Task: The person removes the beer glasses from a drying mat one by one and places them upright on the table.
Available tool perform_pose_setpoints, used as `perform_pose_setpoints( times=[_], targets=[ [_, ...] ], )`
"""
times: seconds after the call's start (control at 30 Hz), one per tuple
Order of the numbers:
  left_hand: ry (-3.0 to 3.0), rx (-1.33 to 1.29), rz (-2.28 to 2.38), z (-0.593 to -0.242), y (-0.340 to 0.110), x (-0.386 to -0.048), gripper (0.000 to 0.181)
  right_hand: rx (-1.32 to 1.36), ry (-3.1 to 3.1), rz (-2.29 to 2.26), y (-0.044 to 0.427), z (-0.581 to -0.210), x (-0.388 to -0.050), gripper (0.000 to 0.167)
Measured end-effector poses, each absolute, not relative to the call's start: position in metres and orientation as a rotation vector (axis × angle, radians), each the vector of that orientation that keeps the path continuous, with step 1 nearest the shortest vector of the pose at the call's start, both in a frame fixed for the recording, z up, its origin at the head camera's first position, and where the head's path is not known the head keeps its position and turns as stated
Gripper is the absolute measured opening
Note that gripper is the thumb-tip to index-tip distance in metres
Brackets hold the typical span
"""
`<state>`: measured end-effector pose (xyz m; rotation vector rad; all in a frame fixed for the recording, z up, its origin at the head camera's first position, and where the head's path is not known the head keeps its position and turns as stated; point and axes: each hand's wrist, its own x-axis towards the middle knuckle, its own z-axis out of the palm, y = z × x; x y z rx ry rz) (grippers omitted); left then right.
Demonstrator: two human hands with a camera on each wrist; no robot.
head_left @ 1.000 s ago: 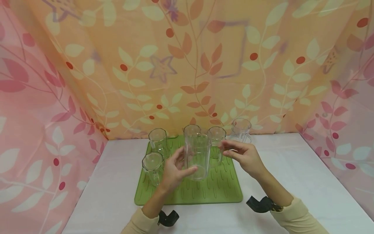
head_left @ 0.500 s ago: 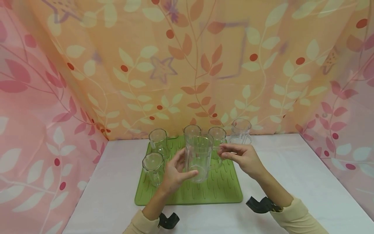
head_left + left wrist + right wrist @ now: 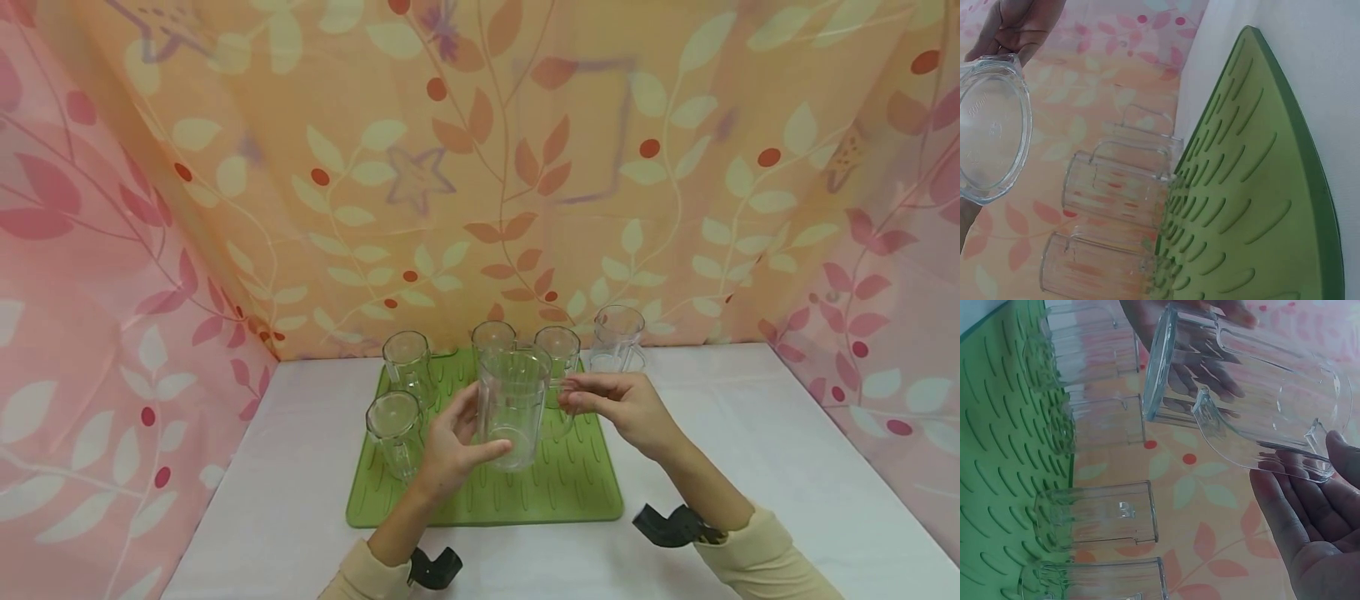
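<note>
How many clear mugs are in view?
6: back-left mug, back-middle mug, back-right mug and front-left mug on the green mat; far-right mug beyond it; held mug between left hand and right hand. None seems hidden.

Clear handled mug (image 3: 516,400), slightly tilted, aloft over green mat (image 3: 581,492)

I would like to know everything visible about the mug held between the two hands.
The mug is clear and colourless, like glass or hard plastic, with one looped handle and faint markings on its base. No contents show. It is mouth up, somewhat tilted, above the green mat. The left hand grips its body; the right hand pinches the handle.
</note>
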<state>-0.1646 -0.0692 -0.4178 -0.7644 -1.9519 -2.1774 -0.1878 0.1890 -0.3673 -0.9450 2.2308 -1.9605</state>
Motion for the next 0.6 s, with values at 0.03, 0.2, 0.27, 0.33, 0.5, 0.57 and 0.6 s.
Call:
perform_pose_setpoints(
  times=[0.03, 0.2, 0.27, 0.33, 0.5, 0.57, 0.6],
  targets=[
    [-1.955, -0.762, -2.177, -0.4181, -0.0692, -0.1646, 0.079, -0.944, 2.226, -1.96, 0.1892, -0.3673, -0.1879, 0.034],
    [-1.984, -0.752, -2.162, -0.4202, -0.0689, -0.1644, 0.08, -0.931, 2.208, -1.98, 0.1891, -0.3674, -0.1879, 0.034],
    [-1.991, -0.743, -2.158, -0.4207, -0.0687, -0.1642, 0.08, -0.925, 2.206, -1.988, 0.1887, -0.367, -0.1878, 0.033],
    [-1.993, -0.74, -2.153, -0.4205, -0.0684, -0.1642, 0.08, -0.918, 2.225, -1.975, 0.1887, -0.3655, -0.1875, 0.032],
    [-1.985, -0.751, -2.153, -0.4196, -0.0674, -0.1645, 0.08, -0.897, 2.298, -1.915, 0.1893, -0.3601, -0.1866, 0.029],
    [-1.988, -0.753, -2.156, -0.4192, -0.0671, -0.1644, 0.08, -0.893, 2.317, -1.904, 0.1894, -0.3586, -0.1855, 0.028],
    [-1.991, -0.754, -2.158, -0.4191, -0.067, -0.1643, 0.081, -0.895, 2.326, -1.903, 0.1894, -0.3581, -0.1849, 0.028]
  ],
)
